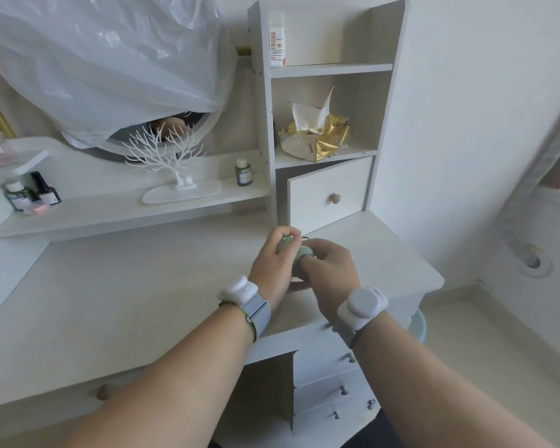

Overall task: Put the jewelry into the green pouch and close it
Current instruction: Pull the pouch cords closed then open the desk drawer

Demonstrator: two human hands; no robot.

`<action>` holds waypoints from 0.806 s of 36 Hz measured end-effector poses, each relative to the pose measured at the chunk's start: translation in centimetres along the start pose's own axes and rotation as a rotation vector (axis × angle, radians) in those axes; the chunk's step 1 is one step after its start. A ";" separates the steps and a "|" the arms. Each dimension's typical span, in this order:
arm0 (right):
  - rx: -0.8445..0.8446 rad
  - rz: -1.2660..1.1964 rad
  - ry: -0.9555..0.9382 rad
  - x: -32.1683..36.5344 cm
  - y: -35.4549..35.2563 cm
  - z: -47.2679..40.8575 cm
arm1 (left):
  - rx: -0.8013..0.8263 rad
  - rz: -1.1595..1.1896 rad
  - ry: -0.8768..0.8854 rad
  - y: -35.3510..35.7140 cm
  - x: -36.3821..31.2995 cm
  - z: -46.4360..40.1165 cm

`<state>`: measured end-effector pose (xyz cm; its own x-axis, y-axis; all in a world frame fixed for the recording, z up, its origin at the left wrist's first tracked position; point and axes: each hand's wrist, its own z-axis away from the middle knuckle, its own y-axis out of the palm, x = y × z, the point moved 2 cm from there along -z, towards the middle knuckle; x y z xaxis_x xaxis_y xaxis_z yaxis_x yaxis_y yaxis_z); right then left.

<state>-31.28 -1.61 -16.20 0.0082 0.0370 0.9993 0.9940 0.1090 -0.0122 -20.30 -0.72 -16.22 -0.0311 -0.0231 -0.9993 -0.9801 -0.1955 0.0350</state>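
Note:
A small green pouch (299, 250) is held between both my hands, just above the right part of the white dressing table (126, 292). My left hand (274, 263) grips its left side with fingers curled over the top. My right hand (328, 265) pinches its right side. A thin dark loop (305, 237), perhaps a drawstring or a piece of jewelry, sticks out at the pouch's top. Most of the pouch is hidden by my fingers, and I cannot tell whether any jewelry is inside.
A white tree-shaped jewelry stand (175, 169) and a small bottle (243, 172) sit on the raised shelf. Dark bottles (33, 190) stand at far left. A shelf unit holds a gold tissue pack (314, 137) above a half-open small door (330, 192). A plastic-covered round mirror (110, 69) is behind.

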 end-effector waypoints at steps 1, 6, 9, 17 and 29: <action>0.049 -0.093 0.010 0.2 -0.5 0.5 | 0.017 0.045 -0.020 0.6 -0.1 0.3; 0.006 0.049 -0.117 0.9 -4.0 1.9 | 0.012 0.072 -0.073 2.2 0.4 0.8; -0.245 0.301 -0.211 0.0 -7.1 2.7 | -0.061 -0.004 -0.089 2.6 1.3 1.3; -0.420 0.367 0.104 -7.5 -9.3 5.8 | -0.090 -0.138 -0.094 2.7 1.4 2.4; 0.002 0.455 0.416 -10.8 -4.7 2.9 | -0.068 -0.436 0.053 0.8 1.7 5.7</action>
<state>-36.35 0.39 -27.07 0.4735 -0.3104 0.8243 0.8808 0.1751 -0.4400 -22.24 4.64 -18.02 0.3939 0.0261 -0.9188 -0.8842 -0.2624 -0.3865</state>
